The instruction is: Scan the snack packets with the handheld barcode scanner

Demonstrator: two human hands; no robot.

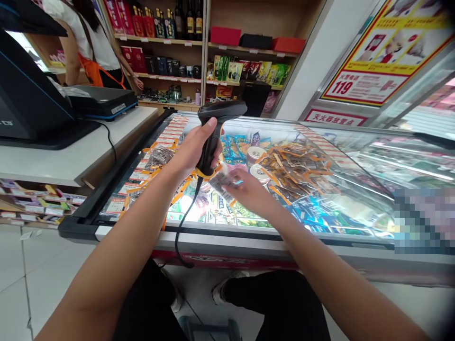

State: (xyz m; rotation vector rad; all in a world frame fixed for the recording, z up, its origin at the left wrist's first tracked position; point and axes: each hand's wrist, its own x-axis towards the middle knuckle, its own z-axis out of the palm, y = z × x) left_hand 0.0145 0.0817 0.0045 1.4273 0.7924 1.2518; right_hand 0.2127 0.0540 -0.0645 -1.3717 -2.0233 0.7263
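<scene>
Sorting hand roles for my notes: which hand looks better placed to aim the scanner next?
The left hand, most likely: it grips the black scanner by the handle. The right hand seems occupied, its fingers on a small packet near the handle's lower end.

Shop: stocked shelves (256,14), price tags (137,175), chest freezer (249,242) (barcode scanner (217,112) too).

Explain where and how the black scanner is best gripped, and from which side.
Probably by the scanner's slightly tilted handle, from the left, as the left hand does: it is slim enough to wrap, with the wider top above and the cord leaving below.
</scene>
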